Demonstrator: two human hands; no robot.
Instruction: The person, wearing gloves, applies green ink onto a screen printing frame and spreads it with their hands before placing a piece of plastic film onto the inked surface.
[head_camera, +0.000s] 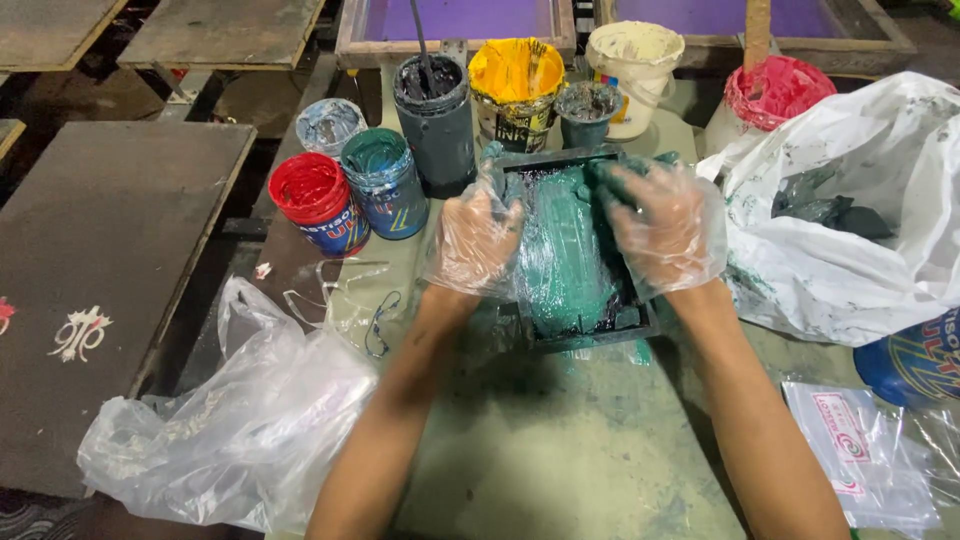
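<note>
Where the picture's lower edge cuts them off, 2 bare forearms rise from the bottom over a stained green table (560, 460). Beside the left forearm lies a crumpled clear plastic bag (230, 430), and at the lower right a flat clear packet (865, 450) with a pink label is partly cropped. Above it a blue tub (915, 365) shows only its edge.

Farther up, the left hand (475, 240), in a thin clear glove, lies flat with fingers together on the left rim of a dark square tray (580, 250), which sits mid-table and is smeared with teal ink under a film of plastic. The right hand (660, 225), gloved likewise, has its fingers curled on the tray's upper right part; whether it pinches the film or only presses it cannot be told, since glove and ink blur the fingertips. The tray's floor is mostly hidden by ink.

To the right a large white plastic bag (850, 220) holds dark smeared matter, hard to make out.

Beyond the tray stand open ink tubs: red (312, 195), teal (378, 170), a pale one (328, 125), dark grey (435, 115) with a stirring stick, yellow (517, 80), a small grey cup (587, 108), cream (635, 65) and pink (775, 92).

Farthest, 2 purple screens (460, 20) are cut by the top edge.
</note>
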